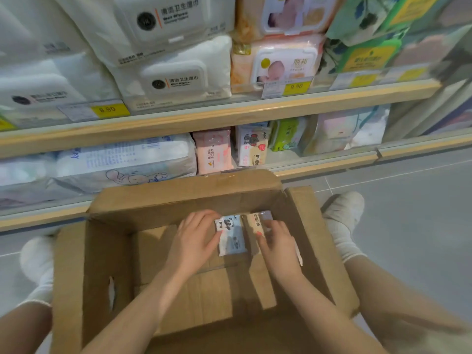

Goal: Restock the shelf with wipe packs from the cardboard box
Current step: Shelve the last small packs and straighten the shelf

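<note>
Two small wipe packs sit deep in the cardboard box (69,277), centre-right of frame, near its far wall. The panda pack (231,235) is pale blue w/ a panda print; the beige pack (256,224) lies just right of it, touching or nearly so. Left hand (192,238) rests at the panda pack's left edge, fingers curled over its top-left corner and thumb tip at its side, so it looks like a grasp, tho the underside contact is hidden. Right hand (277,245) lies over the beige pack, fingers bent round its right side; most of that pack is covered, and its lower end can't be made out. A thin white strip shows past the right wrist, unclear what it is.

Box flaps stand open; the near wall is cut off by the lower frame edge. Lower shelf (319,167) runs across mid-frame w/ a pink pack (213,152) and a bear-print pack (252,148) standing upright behind the far flap. Upper shelf (229,116) holds white lidded packs (176,80), upper left; print is blurred. Yellow price tags (297,86) read 9.90 and 8.90. White-socked feet (342,213) flank the box on the grey floor.
</note>
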Motion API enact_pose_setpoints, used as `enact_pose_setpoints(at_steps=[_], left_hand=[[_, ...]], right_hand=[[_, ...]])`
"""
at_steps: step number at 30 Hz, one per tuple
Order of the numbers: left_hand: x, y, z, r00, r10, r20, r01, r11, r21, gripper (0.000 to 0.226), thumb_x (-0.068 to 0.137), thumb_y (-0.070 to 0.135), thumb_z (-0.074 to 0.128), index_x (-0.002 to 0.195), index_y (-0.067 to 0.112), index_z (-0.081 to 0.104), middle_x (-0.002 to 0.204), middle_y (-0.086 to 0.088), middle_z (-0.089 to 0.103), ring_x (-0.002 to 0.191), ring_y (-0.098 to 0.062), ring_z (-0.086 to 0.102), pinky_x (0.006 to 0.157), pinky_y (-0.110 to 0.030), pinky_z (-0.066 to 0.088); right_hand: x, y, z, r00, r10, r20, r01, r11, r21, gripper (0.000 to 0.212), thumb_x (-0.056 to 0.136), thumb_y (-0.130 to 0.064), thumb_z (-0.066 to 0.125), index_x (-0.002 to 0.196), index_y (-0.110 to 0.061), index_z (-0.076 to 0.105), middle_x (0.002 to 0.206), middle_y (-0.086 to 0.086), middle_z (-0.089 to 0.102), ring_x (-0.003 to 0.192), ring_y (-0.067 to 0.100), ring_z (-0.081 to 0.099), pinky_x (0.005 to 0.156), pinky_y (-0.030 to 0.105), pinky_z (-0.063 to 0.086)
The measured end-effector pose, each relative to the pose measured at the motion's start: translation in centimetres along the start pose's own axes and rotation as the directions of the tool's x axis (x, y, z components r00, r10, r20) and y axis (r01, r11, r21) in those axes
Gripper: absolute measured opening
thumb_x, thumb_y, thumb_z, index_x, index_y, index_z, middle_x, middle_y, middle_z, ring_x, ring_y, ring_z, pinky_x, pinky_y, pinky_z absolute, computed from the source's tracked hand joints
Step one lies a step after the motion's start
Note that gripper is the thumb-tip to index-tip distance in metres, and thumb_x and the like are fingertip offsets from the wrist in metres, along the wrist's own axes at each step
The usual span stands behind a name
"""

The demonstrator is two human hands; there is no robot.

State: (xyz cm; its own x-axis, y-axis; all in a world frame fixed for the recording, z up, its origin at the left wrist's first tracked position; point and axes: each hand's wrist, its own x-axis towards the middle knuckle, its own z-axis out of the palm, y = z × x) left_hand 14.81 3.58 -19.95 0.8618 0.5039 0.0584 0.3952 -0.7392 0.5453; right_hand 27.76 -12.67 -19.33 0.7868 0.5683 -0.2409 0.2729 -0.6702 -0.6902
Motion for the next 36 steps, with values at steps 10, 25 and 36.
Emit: enact_pose_setpoints(at_steps=[10, 25, 36], left_hand=[[-1.4, -2.5, 7.3, 0.795, -0.508, 0.332, 0.583, 0.791, -0.184, 0.036, 0.089, 0.021, 0.062, 0.122, 0.01, 0.053, 0.12, -0.006, 0.059, 0.105, -0.019, 0.058, 0.08, -0.022, 0.04], [2.7, -2.9, 12.3, 0.603, -0.726, 0.329, 0.793, 0.592, -0.147, 0.023, 0.083, 0.009, 0.067, 0.105, 0.01, 0.063, 0.094, 0.005, 0.055, 0.082, -0.02, 0.061, 0.071, -0.029, 0.053], [2.2, -2.6, 11.6, 0.585, -0.71, 0.392, 0.811, 0.52, -0.268, 0.034, 0.08, 0.015, 0.073, 0.109, 0.007, 0.057, 0.105, -0.007, 0.065, 0.083, -0.014, 0.055, 0.064, -0.023, 0.042]], right_hand=[[3.1, 6.0, 4.4, 0.949, 0.305, 0.075, -0.283, 0.934, -0.217, 0.039, 0.096, -0.035, 0.047, 0.131, -0.018, 0.044, 0.13, 0.007, 0.048, 0.114, 0.023, 0.054, 0.095, 0.035, 0.046], [4.6, 7.1, 6.4, 0.942, 0.332, 0.055, -0.313, 0.924, -0.222, 0.042, 0.095, -0.027, 0.052, 0.134, -0.025, 0.037, 0.132, 0.003, 0.045, 0.112, 0.021, 0.058, 0.093, 0.042, 0.051], [4.8, 7.2, 6.6, 0.957, 0.289, 0.032, -0.272, 0.927, -0.257, 0.058, 0.086, -0.012, 0.064, 0.136, -0.022, 0.036, 0.133, 0.003, 0.04, 0.101, 0.018, 0.063, 0.085, 0.035, 0.056]])
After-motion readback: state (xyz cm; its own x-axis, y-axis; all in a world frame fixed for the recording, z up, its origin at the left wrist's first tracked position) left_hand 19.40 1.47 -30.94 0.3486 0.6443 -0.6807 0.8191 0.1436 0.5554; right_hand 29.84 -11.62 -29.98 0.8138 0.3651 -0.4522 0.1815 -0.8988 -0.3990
